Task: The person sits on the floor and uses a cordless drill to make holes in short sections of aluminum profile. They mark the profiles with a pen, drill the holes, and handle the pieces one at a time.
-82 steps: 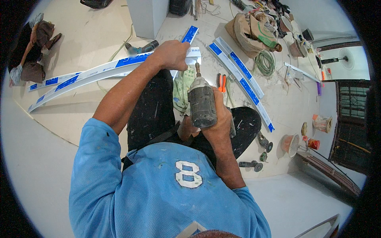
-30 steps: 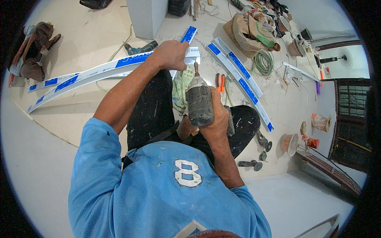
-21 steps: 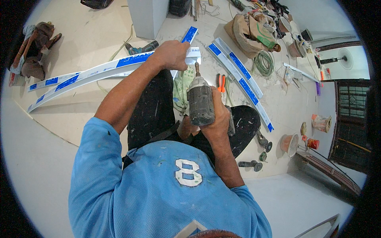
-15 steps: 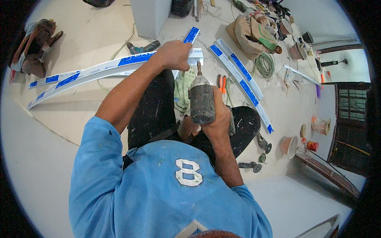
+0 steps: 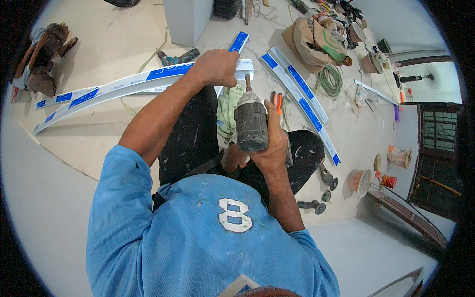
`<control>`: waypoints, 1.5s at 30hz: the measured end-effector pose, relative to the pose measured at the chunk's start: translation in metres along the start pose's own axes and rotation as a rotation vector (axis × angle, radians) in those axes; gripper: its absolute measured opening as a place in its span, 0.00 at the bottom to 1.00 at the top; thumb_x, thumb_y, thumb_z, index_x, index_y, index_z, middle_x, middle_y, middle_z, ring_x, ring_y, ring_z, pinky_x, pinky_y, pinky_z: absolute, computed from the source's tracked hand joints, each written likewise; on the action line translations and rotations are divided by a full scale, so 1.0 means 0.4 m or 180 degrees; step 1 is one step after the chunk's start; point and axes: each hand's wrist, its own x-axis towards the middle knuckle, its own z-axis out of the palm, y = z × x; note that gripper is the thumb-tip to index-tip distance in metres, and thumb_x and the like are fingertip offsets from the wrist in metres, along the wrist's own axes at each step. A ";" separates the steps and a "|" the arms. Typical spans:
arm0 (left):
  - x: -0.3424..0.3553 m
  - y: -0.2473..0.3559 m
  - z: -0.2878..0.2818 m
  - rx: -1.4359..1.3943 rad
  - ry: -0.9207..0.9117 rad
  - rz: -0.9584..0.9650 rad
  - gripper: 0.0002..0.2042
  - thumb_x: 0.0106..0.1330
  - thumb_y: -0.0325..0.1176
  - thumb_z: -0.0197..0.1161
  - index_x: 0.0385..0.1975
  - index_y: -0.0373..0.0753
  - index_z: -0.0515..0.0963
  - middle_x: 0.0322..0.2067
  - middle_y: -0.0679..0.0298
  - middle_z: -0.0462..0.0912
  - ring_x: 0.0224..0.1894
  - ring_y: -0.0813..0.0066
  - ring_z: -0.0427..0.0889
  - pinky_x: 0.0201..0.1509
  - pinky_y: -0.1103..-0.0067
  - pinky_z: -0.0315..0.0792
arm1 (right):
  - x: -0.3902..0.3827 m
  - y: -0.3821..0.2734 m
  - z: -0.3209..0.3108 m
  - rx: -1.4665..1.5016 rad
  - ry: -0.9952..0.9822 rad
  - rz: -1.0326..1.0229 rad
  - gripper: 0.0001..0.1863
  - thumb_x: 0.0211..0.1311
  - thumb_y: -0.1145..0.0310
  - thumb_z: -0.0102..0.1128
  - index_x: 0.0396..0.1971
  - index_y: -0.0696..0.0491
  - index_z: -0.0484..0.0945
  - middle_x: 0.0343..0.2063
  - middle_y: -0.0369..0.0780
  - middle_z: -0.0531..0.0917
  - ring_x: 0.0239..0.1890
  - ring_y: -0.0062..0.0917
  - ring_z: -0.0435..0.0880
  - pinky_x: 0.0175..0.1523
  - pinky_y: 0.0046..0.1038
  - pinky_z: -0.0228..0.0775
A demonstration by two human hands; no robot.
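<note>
My left hand is closed around the end of a long white aluminium profile with blue film strips, which stretches off to the left across my leg. In my right hand I grip a dark, worn cordless impact driver. Its bit points away from me, and the tip meets or nearly meets the near face of the profile's end, just right of my left fingers. Beneath the driver a pale green patterned cloth lies between my legs. Orange-handled pliers are just beyond my right hand.
Two more film-covered profiles lie to the right. A second cordless drill rests beyond the held profile. Farther right are a coiled green hose, a brown sack, an angle grinder and a bucket. A pillar stands ahead.
The driver and my right hand have shifted very slightly, with the bit closer to the profile's end. My left hand keeps its hold on the profile.
</note>
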 end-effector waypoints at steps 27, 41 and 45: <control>0.007 0.013 -0.003 -0.0046 -0.0087 -0.0105 0.23 0.50 0.38 0.75 0.45 0.32 0.85 0.39 0.42 0.91 0.45 0.42 0.91 0.52 0.54 0.85 | -0.035 -0.021 -0.003 0.0109 0.0011 0.0133 0.60 0.56 0.64 0.87 0.83 0.57 0.54 0.50 0.51 0.91 0.51 0.42 0.94 0.53 0.39 0.88; 0.007 0.008 0.004 -0.0050 0.0055 -0.0059 0.22 0.49 0.38 0.76 0.43 0.32 0.84 0.37 0.41 0.91 0.44 0.42 0.92 0.51 0.55 0.85 | -0.030 -0.016 -0.006 0.0009 -0.0084 0.0018 0.62 0.47 0.69 0.86 0.80 0.59 0.55 0.38 0.53 0.91 0.41 0.48 0.95 0.46 0.42 0.87; 0.003 0.015 -0.002 -0.0057 0.0000 -0.0090 0.22 0.50 0.38 0.76 0.43 0.32 0.84 0.37 0.41 0.91 0.44 0.42 0.92 0.51 0.54 0.85 | -0.028 -0.013 -0.003 -0.0031 -0.0057 -0.0040 0.60 0.49 0.69 0.86 0.80 0.61 0.56 0.38 0.55 0.90 0.42 0.51 0.94 0.47 0.43 0.87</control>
